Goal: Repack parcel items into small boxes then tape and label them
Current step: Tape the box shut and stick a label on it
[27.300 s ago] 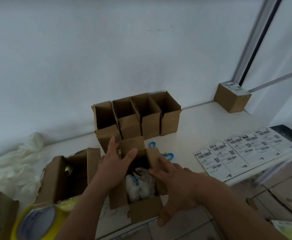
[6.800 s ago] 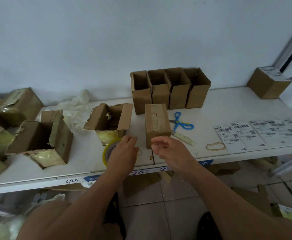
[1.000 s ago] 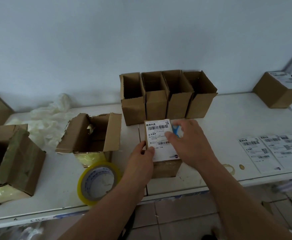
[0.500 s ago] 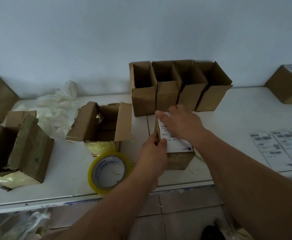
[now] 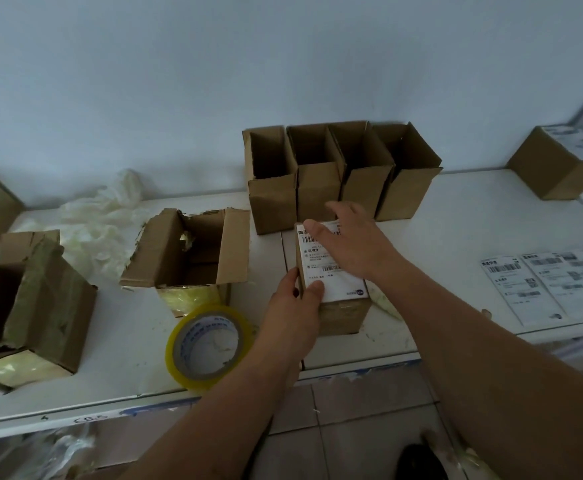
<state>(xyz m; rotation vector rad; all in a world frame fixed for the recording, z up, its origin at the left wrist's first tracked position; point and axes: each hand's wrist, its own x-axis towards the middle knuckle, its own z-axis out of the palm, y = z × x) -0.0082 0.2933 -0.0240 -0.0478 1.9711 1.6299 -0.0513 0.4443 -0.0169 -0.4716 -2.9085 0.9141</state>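
White shelf [image 5: 456, 216]: brown taped box [image 5: 343, 315] w/ white barcode label [image 5: 331, 275], left fingers [image 5: 316, 289] gripping, right fingers [image 5: 317, 228] flat.

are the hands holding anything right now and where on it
The left hand grips the small labelled box at its near left top edge, thumb on the label. The right hand lies flat on the label, fingers straight, gripping nothing.

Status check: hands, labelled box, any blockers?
Left hand grips small brown cardboard box. Right hand flat on its white shipping label. Nothing obstructing.
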